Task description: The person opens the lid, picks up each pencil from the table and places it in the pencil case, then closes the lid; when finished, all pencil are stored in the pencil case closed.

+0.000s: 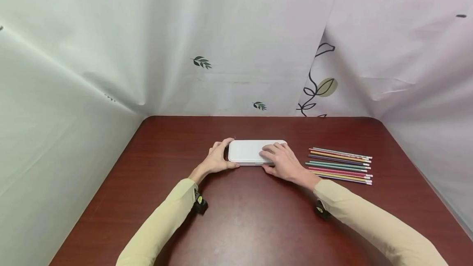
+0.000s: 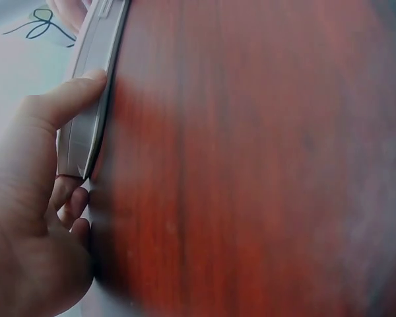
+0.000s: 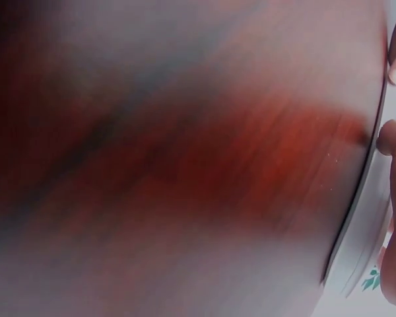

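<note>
A flat white pencil case (image 1: 245, 149) with rounded corners lies closed on the table. My left hand (image 1: 216, 159) grips its left end, thumb on the front side and fingers round the end and back. In the left wrist view the left thumb (image 2: 82, 96) presses the case's side wall (image 2: 86, 132). My right hand (image 1: 282, 161) holds the right part, its fingers on the lid and its thumb at the front edge. The right wrist view shows the right thumb (image 3: 393, 137) against the case's front side (image 3: 363, 228); the right fingers are mostly hidden there.
Several pencils (image 1: 340, 165) in different colours lie side by side to the right of the case, eraser ends pointing right. The dark red-brown table (image 1: 236, 216) reaches back to a pale patterned curtain (image 1: 236, 44), which also hangs along both sides.
</note>
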A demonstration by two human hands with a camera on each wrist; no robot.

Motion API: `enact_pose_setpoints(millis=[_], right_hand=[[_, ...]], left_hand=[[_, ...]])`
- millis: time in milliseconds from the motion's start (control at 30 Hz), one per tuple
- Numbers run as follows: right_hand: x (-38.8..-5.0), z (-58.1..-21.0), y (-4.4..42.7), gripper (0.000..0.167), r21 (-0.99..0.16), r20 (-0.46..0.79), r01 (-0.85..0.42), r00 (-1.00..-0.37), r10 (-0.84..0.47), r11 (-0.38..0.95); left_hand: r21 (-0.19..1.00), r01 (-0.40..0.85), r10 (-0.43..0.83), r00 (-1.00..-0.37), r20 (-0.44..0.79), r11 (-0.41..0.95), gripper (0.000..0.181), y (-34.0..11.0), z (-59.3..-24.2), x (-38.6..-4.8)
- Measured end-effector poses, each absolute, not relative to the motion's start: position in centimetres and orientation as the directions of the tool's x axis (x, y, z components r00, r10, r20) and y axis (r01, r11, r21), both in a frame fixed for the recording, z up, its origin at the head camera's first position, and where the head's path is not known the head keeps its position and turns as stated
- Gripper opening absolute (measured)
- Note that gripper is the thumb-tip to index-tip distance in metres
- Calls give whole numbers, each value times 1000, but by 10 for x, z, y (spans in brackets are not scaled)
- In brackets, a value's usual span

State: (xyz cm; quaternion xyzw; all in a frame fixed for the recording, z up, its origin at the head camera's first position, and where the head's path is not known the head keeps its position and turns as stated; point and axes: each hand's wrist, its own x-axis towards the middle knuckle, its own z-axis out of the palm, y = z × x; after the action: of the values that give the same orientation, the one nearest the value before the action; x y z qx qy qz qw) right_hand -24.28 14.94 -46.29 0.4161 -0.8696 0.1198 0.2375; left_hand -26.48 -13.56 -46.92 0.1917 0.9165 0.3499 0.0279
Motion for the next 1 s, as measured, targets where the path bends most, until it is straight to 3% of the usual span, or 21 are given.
enact_pose_setpoints(millis=[100, 200, 433, 533, 667, 1000], right_hand=[[-243, -463, 148, 36, 2, 518, -782, -533, -669, 624], [-245, -464, 146, 33, 59, 537, -796, -483, -691, 602], [-255, -465, 142, 21, 370, 565, -796, -216, -796, 479], [-258, -462, 142, 20, 450, 546, -773, -158, -822, 448], [-262, -454, 146, 22, 429, 537, -792, -164, -828, 435], [-264, -437, 166, 22, 160, 527, -883, -302, -794, 442]], left_hand=[[647, 337, 375, -923, 84, 684, 97, -137, -469, -265], [647, 339, 374, -923, 90, 683, 96, -137, -469, -264], [646, 341, 370, -924, 98, 682, 95, -137, -471, -263], [648, 350, 369, -923, 112, 677, 95, -135, -473, -264], [648, 354, 365, -923, 125, 675, 96, -134, -473, -265], [658, 363, 358, -922, 149, 660, 94, -136, -476, -263]])
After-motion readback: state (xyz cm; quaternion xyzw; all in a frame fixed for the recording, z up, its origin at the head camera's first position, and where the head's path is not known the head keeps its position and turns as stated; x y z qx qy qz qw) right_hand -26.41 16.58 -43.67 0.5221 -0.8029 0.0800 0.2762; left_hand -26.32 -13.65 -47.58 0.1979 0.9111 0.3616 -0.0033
